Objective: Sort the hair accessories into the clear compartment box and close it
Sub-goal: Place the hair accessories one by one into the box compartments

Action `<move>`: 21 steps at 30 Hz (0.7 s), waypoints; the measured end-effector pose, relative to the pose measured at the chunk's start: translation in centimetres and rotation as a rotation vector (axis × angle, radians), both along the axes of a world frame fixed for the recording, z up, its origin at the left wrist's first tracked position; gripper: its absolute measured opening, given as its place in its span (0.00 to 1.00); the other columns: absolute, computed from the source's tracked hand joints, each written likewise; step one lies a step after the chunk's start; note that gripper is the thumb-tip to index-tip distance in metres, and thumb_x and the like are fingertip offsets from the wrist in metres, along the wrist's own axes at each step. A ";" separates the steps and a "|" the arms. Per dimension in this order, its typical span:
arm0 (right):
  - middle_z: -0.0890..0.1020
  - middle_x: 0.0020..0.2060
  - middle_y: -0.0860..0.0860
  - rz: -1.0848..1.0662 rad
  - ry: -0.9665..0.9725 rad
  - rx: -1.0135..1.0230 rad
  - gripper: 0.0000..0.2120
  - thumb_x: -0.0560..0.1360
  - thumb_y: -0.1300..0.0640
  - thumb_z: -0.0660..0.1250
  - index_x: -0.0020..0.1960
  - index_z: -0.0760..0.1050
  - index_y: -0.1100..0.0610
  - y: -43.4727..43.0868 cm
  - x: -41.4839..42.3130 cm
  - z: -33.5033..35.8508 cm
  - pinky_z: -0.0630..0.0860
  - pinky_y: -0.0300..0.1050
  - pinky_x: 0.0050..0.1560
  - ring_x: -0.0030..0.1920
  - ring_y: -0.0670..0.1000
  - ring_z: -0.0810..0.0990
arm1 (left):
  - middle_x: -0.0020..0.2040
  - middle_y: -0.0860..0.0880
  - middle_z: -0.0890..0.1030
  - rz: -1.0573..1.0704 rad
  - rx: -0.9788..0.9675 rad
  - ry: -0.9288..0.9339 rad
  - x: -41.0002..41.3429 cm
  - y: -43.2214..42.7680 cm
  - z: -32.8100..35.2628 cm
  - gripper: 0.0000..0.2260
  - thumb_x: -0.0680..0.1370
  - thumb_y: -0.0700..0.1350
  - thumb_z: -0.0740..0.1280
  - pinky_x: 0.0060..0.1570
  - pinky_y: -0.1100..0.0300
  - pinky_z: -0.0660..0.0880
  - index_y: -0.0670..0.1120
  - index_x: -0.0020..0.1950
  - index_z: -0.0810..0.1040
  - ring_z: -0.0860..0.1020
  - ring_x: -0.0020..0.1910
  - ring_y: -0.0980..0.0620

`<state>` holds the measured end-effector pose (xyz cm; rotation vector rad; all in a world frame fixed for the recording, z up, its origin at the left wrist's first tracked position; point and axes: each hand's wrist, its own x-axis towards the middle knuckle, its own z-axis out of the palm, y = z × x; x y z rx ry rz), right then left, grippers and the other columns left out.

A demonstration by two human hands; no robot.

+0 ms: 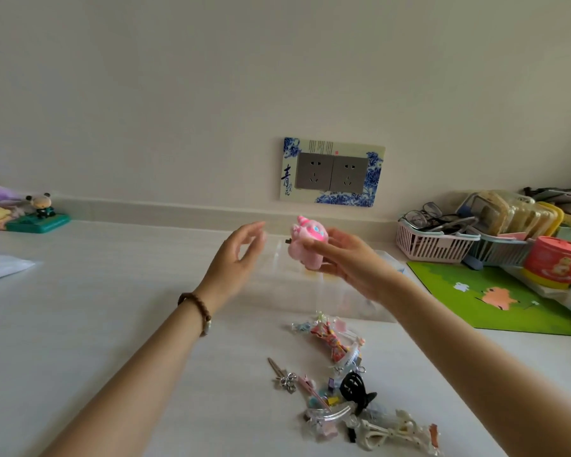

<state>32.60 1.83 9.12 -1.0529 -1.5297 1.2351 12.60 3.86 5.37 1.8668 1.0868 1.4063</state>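
My right hand (346, 258) holds a pink plush hair accessory (305, 244) up above the clear compartment box (297, 291), which lies on the white table behind my hands and is hard to make out. My left hand (236, 258) hovers just left of the plush, fingers apart, holding nothing. A pile of hair accessories lies on the table nearer to me: a colourful bow clip (332, 341), a black claw clip (355, 387), a silver flower pin (282, 376) and clear clips (376, 427).
A green mat (495, 298) lies right of the box. Behind it stand a pink basket (432, 244) with glasses, a blue basket and a red tin (554, 262). Small figurines (42, 209) sit at the far left, a plastic bag (0, 267) at the left edge. A wall socket (332, 173) is behind.
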 end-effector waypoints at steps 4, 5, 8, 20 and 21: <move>0.79 0.50 0.55 -0.154 -0.320 0.070 0.21 0.72 0.56 0.69 0.62 0.71 0.62 2.5 -1.0 0.7 0.82 0.41 0.42 0.44 0.52 0.82 | 0.68 0.49 0.69 -0.081 -0.199 -0.095 -0.2 0.4 -2.8 0.18 0.81 0.46 0.52 0.60 0.71 0.60 0.44 0.69 0.66 0.67 0.66 0.54; 0.80 0.46 0.54 -0.159 -0.373 0.059 0.19 0.73 0.57 0.69 0.61 0.72 0.63 2.9 -1.3 0.6 0.82 0.40 0.41 0.41 0.51 0.82 | 0.69 0.50 0.68 -0.115 -0.214 -0.074 0.0 0.4 -3.4 0.18 0.81 0.46 0.52 0.61 0.73 0.60 0.44 0.70 0.65 0.66 0.67 0.56; 0.81 0.38 0.53 -0.183 -0.543 0.069 0.15 0.72 0.57 0.69 0.57 0.75 0.63 3.9 -2.2 0.3 0.80 0.38 0.37 0.33 0.48 0.80 | 0.69 0.54 0.66 -0.186 -0.223 -0.014 0.6 0.5 -4.4 0.19 0.80 0.47 0.53 0.57 0.81 0.58 0.46 0.71 0.63 0.62 0.67 0.61; 0.79 0.58 0.53 -0.144 -1.026 0.417 0.24 0.79 0.43 0.50 0.49 0.82 0.52 4.2 -1.2 -1.5 0.68 0.53 0.61 0.59 0.54 0.75 | 0.69 0.60 0.63 -0.181 -0.189 0.102 1.1 0.4 -5.1 0.26 0.73 0.60 0.53 0.70 0.59 0.58 0.54 0.70 0.63 0.62 0.69 0.60; 0.78 0.61 0.52 -0.094 -1.046 0.384 0.25 0.80 0.43 0.48 0.51 0.81 0.51 4.0 -0.9 -1.9 0.66 0.54 0.64 0.62 0.54 0.72 | 0.70 0.59 0.63 -0.175 -0.184 0.113 1.1 0.5 -5.1 0.26 0.73 0.61 0.53 0.71 0.57 0.59 0.54 0.70 0.64 0.63 0.69 0.60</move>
